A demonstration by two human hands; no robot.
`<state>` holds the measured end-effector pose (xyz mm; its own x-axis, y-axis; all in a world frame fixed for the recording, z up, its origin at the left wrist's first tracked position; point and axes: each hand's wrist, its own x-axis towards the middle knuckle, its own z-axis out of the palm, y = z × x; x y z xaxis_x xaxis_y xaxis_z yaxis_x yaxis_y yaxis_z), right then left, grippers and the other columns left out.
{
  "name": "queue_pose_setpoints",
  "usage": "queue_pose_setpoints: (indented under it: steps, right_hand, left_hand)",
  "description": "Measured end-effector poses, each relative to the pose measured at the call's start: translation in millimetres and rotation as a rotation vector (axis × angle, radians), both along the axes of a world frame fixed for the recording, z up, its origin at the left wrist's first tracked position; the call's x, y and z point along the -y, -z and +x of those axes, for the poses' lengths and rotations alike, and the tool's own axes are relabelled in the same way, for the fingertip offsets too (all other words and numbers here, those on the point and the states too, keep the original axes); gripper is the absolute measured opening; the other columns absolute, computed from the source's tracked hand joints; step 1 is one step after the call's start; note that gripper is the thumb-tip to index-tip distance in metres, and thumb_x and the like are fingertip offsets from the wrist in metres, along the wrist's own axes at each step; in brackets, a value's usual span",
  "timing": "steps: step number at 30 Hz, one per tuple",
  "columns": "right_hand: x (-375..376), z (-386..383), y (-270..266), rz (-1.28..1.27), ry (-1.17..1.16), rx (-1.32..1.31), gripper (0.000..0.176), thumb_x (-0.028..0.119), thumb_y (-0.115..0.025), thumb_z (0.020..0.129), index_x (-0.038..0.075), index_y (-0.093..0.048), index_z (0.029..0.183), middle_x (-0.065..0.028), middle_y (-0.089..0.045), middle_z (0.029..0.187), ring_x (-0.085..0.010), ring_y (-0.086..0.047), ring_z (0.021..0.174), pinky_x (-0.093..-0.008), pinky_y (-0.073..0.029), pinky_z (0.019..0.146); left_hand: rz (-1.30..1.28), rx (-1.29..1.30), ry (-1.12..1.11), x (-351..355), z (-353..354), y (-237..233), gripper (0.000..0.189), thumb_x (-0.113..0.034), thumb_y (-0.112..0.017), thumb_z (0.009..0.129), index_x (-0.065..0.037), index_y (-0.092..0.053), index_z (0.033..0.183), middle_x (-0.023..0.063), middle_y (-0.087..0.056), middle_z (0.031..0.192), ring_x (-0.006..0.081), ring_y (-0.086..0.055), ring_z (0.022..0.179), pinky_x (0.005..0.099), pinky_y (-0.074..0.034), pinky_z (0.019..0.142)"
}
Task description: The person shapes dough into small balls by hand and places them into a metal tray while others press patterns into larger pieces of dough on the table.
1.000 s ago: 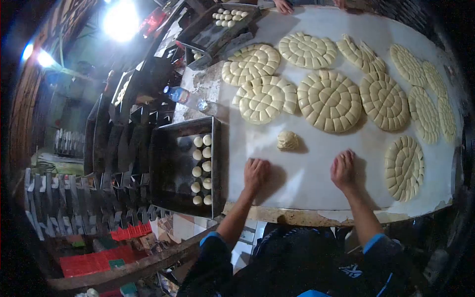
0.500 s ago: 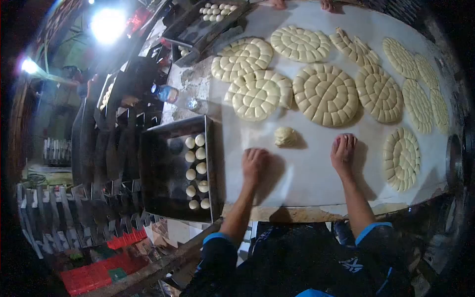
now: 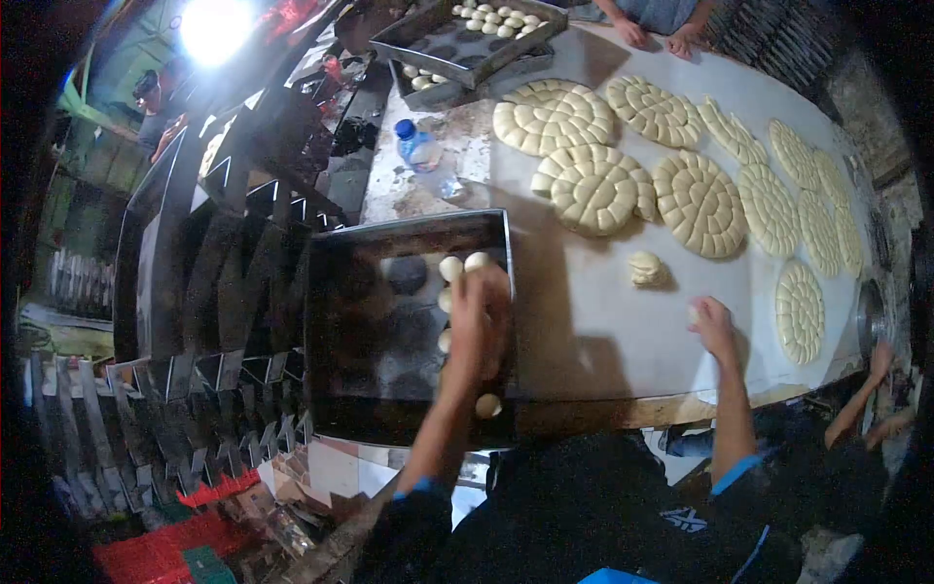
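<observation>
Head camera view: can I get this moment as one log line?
left hand: over dough balls in metal tray | right hand: at worktable, near small dough lump | cut dough rounds: across worktable

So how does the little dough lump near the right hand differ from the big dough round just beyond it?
The dough lump is small and heaped, while the dough round is broad and flattish. The dough lump looks folded or layered; the dough round is divided into many blocks. Both are pale and rest on the worktable.

Cut dough rounds (image 3: 699, 204) spread toward the counter's (image 3: 593, 336) far and right edges; a dough lump (image 3: 647, 270) lies nearer the front, a bottle (image 3: 416, 148) near the left edge.
</observation>
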<state>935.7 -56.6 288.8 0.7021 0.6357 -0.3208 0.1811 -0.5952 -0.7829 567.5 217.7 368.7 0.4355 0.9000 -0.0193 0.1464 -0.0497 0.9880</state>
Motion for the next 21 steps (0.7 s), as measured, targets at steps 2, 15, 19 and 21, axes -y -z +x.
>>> queue_pose_setpoints:
  steps: [2,15,19,21]
  right_hand:
    - [-86,-76,-45,0.218,-0.389,0.093,0.032,0.007,-0.061,0.087,-0.003,-0.058,0.118,-0.0172,-0.063,0.115,-0.0245,-0.062,0.102,-0.0346,-0.056,0.079]
    - [-247,-179,-39,0.718,-0.553,0.676,0.028,0.014,-0.072,0.070,0.005,-0.064,0.096,-0.0145,-0.062,0.104,-0.0342,-0.059,0.101,-0.0480,-0.039,0.103]
    - [-146,-111,-2,0.451,-0.101,0.709,0.009,0.011,-0.066,0.077,0.005,-0.062,0.083,-0.0118,-0.059,0.084,-0.0304,-0.058,0.084,-0.0430,-0.045,0.079]
    - [-100,-86,20,0.412,-0.018,0.658,0.009,0.013,-0.066,0.079,0.006,-0.062,0.084,-0.0110,-0.059,0.083,-0.0306,-0.057,0.079,-0.0418,-0.045,0.075]
  left_hand:
    - [0.697,-0.324,-0.032,-78,-14,22,0.035,0.004,-0.060,0.082,0.001,-0.054,0.117,0.0187,-0.057,0.102,0.0380,-0.055,0.099,0.0427,-0.047,0.083]
    - [0.523,-0.514,-0.265,-52,-40,5,0.048,-0.015,-0.070,0.078,0.000,-0.054,0.120,0.0194,-0.057,0.111,0.0394,-0.055,0.099,0.0472,-0.045,0.090]
    - [0.411,-0.216,0.275,51,67,-15,0.045,-0.019,-0.073,0.079,-0.001,-0.058,0.118,0.0188,-0.062,0.107,0.0342,-0.061,0.090,0.0436,-0.050,0.080]
    - [0.159,-0.268,0.465,55,115,20,0.044,-0.022,-0.076,0.079,-0.003,-0.061,0.116,0.0179,-0.064,0.107,0.0275,-0.066,0.078,0.0395,-0.053,0.069]
